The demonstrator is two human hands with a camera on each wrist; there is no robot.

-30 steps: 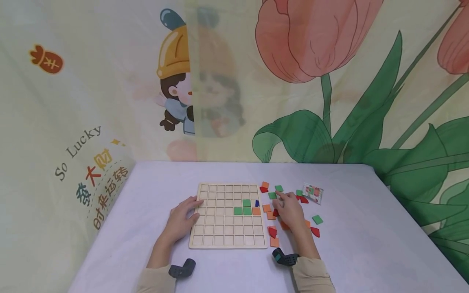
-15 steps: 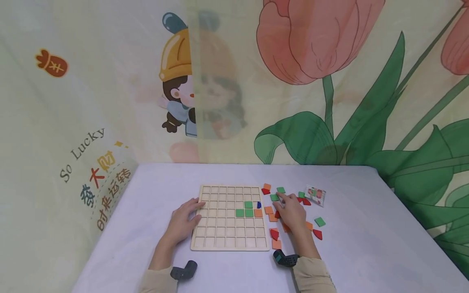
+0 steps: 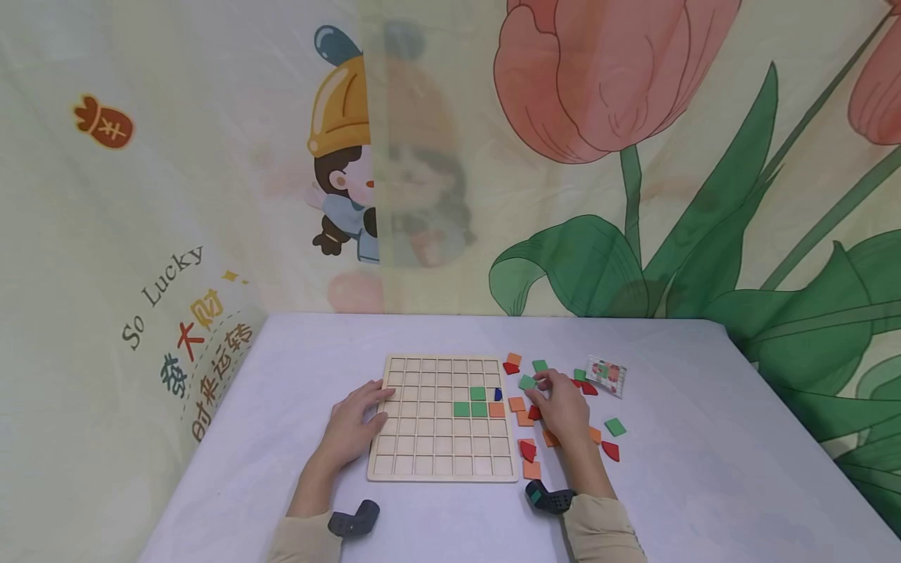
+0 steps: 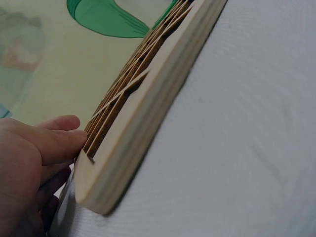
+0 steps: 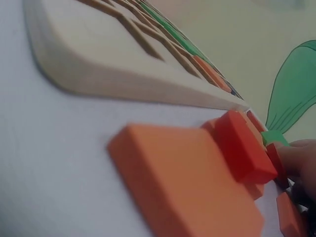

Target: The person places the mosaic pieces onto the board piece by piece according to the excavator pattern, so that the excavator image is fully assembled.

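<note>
A wooden grid board (image 3: 422,453) lies in front of me. My left hand (image 3: 346,422) rests at its left edge, fingers loosely bent; the left wrist view shows the fingertips (image 4: 74,139) touching the rim. Right of the board, my right hand (image 3: 565,407) pinches a green square tile (image 3: 526,382) between thumb and index finger. In the right wrist view the green tile (image 5: 274,137) shows just above the thumb, and most of that hand is out of frame. On the board sit several green tiles (image 3: 479,409), an orange tile (image 3: 496,410) and a small dark blue piece (image 3: 498,394).
Loose orange squares (image 3: 531,470), red pieces (image 3: 610,451) and green tiles (image 3: 615,427) are scattered around the right hand. A red piece (image 5: 244,148) lies on an orange square (image 5: 182,177). A small printed packet (image 3: 606,376) is at the back right of the white-covered table (image 3: 676,500).
The right fingers have drawn in at the green tile, which has turned slightly. The left hand stays on the board's edge. The whole head view has shifted a little.
</note>
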